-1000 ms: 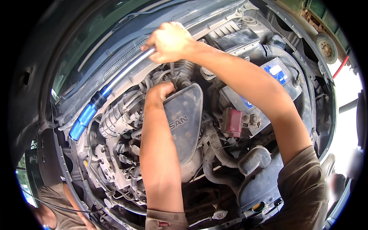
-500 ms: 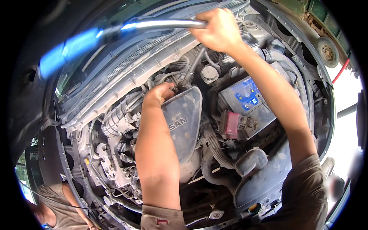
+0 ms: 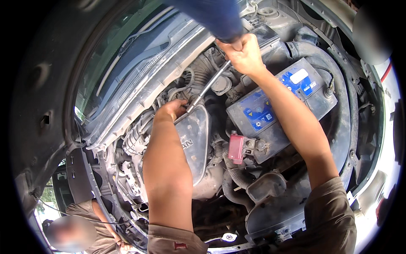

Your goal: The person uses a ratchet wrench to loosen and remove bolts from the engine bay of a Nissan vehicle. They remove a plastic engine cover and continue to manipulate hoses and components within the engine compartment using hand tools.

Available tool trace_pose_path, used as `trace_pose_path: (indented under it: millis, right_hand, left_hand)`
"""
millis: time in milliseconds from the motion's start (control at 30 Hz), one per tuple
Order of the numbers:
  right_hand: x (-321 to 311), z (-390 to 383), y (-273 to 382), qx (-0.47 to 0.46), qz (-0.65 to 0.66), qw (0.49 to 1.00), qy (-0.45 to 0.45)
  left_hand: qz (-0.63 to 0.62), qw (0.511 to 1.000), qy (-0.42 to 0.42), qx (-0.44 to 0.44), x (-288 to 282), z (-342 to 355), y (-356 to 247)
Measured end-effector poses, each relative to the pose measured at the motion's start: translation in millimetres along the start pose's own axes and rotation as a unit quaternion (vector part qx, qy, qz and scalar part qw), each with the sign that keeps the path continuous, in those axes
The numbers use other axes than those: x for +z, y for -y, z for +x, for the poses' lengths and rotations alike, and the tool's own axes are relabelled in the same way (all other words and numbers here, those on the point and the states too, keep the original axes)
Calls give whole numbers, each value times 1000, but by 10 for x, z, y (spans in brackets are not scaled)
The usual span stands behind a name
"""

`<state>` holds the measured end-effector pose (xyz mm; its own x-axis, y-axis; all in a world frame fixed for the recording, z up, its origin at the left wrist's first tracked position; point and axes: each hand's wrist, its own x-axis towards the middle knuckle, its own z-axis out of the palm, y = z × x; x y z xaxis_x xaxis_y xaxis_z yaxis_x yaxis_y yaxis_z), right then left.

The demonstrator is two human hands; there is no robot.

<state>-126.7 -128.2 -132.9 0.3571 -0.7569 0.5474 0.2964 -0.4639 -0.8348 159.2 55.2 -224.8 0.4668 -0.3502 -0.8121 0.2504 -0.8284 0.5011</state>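
Low in the engine bay, beside the dark engine cover (image 3: pixel 196 142), my left hand (image 3: pixel 171 111) has its fingertips closed at the lower end of a shiny extension bar (image 3: pixel 208 86). What the bar's tip sits on is hidden. The bar slants up to the right, toward my right hand (image 3: pixel 246 55), which is wrapped around the head of a long wrench. Its blue handle (image 3: pixel 211 19) rises from my grip toward the top edge, blurred and partly cut off. My right forearm passes over the battery (image 3: pixel 262 112).
A red terminal cover (image 3: pixel 236 148) sits at the battery's near side. Ribbed hoses (image 3: pixel 231 167) and the air box (image 3: pixel 266 186) lie nearer. The windshield edge and raised hood (image 3: pixel 42 93) bound the far left. Another person (image 3: pixel 91 220) stands at the lower left.
The wrench's blue handle has swung from the far left to the top centre, toward me. My right hand has dropped slightly. My left hand stays by the bar's lower end while the view has shifted.
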Motion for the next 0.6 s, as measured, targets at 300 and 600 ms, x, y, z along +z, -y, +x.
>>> trace_pose_path:
  millis: [300, 600]
  right_hand:
    - [-9, 49, -218, -38, -103, 994, 24]
    - [-107, 58, -286, 36, -54, 998, -3]
  left_hand:
    - [-70, 982, -173, 27, 286, 127, -240]
    - [-215, 962, -160, 59, 295, 53, -273]
